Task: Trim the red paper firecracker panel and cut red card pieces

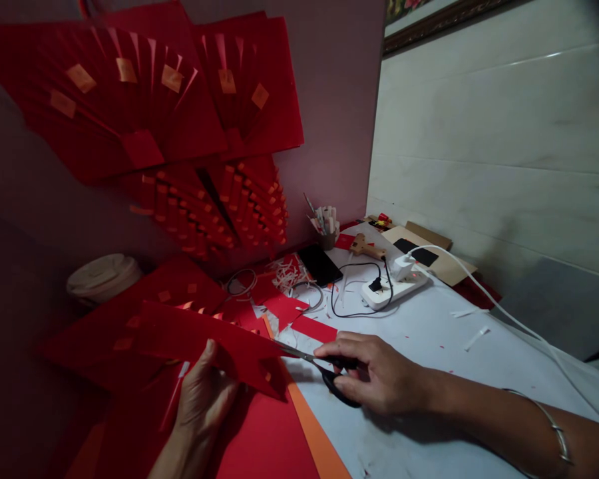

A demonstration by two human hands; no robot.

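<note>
My left hand (pixel 207 392) grips a red paper strip (pixel 204 346) from below, thumb on its front face. Held up at a slant, the strip stretches to the right toward the scissors (pixel 304 356). My right hand (pixel 374 372) is closed round the black handles, and the blades point left, meeting the strip's right end. How far they have cut in, I cannot tell. Beneath both hands lie red sheets (pixel 267 432) with an orange sheet (pixel 304 416) showing at their edge.
A white power strip (pixel 394 287) with plugs and cables, a hot glue gun (pixel 368 247), a dark phone (pixel 320 265) and a cup of tools (pixel 325 229) stand farther back. Paper scraps (pixel 292 274) lie nearby. Red pleated paper fans (pixel 144 86) hang upper left. A white lidded container (pixel 102 276) stands left.
</note>
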